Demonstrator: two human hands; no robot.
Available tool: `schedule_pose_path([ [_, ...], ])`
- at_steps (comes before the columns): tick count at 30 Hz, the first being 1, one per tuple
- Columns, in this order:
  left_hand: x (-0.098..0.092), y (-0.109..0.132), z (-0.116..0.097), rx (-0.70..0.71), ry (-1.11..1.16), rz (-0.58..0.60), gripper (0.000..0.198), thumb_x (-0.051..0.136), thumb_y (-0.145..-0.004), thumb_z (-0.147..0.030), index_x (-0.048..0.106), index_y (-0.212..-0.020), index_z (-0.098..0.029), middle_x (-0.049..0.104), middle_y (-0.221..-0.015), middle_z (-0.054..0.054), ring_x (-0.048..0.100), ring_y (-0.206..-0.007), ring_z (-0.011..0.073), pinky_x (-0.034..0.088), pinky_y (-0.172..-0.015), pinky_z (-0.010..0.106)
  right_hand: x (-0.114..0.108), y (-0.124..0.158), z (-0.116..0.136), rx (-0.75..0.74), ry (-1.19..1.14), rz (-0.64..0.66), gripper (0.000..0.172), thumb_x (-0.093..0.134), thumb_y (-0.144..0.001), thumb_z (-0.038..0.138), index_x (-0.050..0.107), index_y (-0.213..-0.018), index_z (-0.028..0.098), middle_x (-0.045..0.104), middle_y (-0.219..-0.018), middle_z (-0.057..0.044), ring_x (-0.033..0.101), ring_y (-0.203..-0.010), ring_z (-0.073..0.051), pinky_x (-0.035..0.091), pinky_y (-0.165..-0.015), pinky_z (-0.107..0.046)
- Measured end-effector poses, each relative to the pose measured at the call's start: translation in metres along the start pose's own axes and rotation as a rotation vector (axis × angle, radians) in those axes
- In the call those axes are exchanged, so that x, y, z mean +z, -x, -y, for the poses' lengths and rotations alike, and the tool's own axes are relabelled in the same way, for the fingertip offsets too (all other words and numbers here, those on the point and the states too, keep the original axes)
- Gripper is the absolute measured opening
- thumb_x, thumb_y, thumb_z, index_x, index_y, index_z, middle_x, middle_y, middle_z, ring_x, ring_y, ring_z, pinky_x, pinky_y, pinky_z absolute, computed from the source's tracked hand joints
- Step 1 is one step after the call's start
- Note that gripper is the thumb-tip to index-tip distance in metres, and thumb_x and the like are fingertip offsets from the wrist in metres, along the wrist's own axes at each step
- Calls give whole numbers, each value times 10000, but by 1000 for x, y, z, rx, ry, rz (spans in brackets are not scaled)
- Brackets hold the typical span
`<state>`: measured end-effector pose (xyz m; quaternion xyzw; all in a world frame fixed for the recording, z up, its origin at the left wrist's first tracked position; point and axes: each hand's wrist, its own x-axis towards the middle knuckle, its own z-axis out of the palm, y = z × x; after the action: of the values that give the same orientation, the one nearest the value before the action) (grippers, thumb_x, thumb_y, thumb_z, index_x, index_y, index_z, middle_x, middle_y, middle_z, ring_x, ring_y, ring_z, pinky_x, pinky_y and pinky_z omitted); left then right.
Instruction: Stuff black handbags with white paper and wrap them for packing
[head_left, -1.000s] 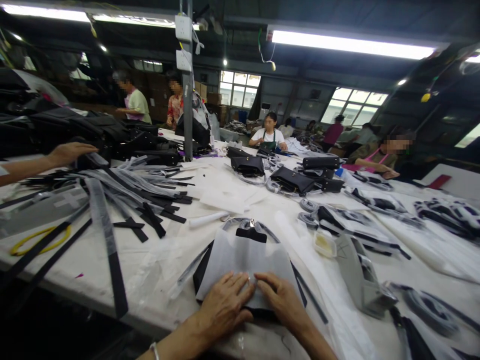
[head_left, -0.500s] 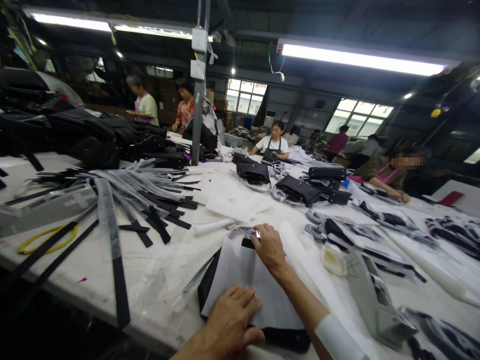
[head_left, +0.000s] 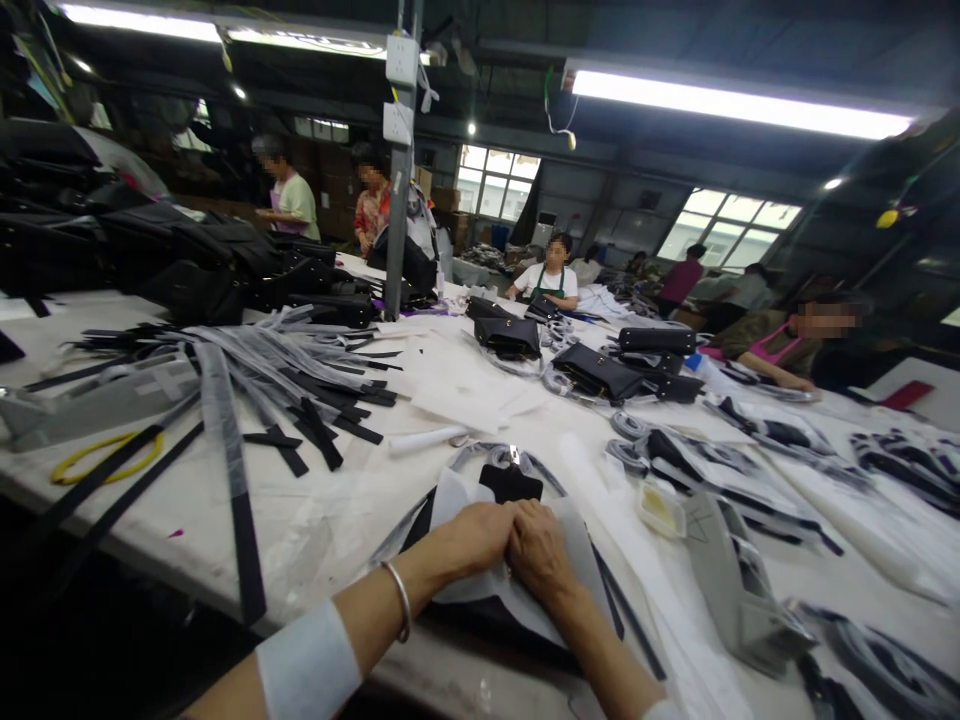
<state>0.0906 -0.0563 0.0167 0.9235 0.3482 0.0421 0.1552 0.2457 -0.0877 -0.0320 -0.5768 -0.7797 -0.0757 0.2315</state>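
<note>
A black bag lies flat on the white table in front of me, mostly covered by a white sheet. A metal clasp and a plastic-wrapped strap show at its far end. My left hand and my right hand meet in the middle of the sheet, knuckles touching. The fingers of both are curled down onto it, pinching it. A bangle and a white sleeve cover sit on my left forearm.
Black straps in plastic spread over the left of the table, with a yellow ring near the front edge. A small plastic box and a grey tape dispenser stand to the right. Further back are black bags, a pole and seated co-workers.
My right hand came back from the clasp to the middle of the sheet. My left hand slid forward from the near edge to meet it, and its flat fingers curled shut.
</note>
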Motion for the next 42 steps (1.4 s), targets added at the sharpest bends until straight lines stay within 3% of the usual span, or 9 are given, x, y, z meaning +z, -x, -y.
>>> schedule_pose_path([
  [4,23,-5,-4,-95,-102,-129,274,395,-921,-16,600,-1071,-118,671,-1059,143,666,-893,242,523,-750,341,1,1,-2,68,79,-28,270,445,-999,205,612,-788,233,651,-784,-28,576,-787,-222,348,-733,-352],
  [9,38,5,4,-113,-163,-308,145,551,-955,-191,620,-1075,-148,651,-1104,112,564,-1134,291,433,-982,454,9,2,-6,131,120,12,302,413,-1030,279,609,-803,243,655,-782,-26,599,-781,-222,344,-694,-341],
  [19,46,-5,12,-243,-176,-464,204,547,-975,-307,661,-910,-152,651,-920,109,585,-933,283,414,-882,462,19,-3,-17,351,-68,-2,236,415,-1021,389,565,-886,267,653,-650,-2,634,-558,-211,320,-513,-311],
  [23,45,-5,13,-249,-156,-489,211,540,-980,-295,666,-910,-140,652,-900,112,583,-951,288,380,-922,481,23,-1,-25,409,-244,-297,341,407,-991,405,515,-1247,208,684,-1054,-130,665,-963,-285,497,-777,-403],
  [26,46,-6,15,-252,-134,-496,217,532,-983,-281,662,-879,-141,653,-859,100,588,-924,278,378,-911,474,26,-1,-32,363,-267,-334,540,443,-960,438,403,-1413,147,521,-1390,-207,463,-1322,-333,417,-1022,-521],
  [31,45,-5,16,-264,-111,-508,218,494,-981,-240,656,-875,-139,661,-882,106,582,-914,272,387,-909,473,16,-2,-38,400,-499,-197,601,460,-954,481,357,-1469,189,630,-1249,-114,582,-1181,-262,449,-1019,-443],
  [36,46,-4,18,-283,-75,-525,185,491,-938,-175,654,-869,-119,651,-870,115,581,-903,271,404,-920,467,0,-1,-33,365,-621,-156,403,351,-1003,476,659,-1081,228,683,-913,-52,631,-848,-219,513,-763,-333],
  [39,48,-4,23,-298,-23,-553,194,459,-893,-84,632,-819,-129,636,-853,111,582,-883,265,426,-901,448,-2,2,-29,305,-598,-167,451,378,-997,492,591,-680,252,589,-689,-20,557,-682,-206,470,-657,-322],
  [42,49,-3,29,-329,53,-613,255,378,-882,-19,606,-862,-132,618,-879,107,581,-868,250,458,-862,423,-2,3,-27,266,-613,-186,428,497,-953,515,574,-630,245,577,-703,-19,559,-709,-202,467,-707,-328],
])
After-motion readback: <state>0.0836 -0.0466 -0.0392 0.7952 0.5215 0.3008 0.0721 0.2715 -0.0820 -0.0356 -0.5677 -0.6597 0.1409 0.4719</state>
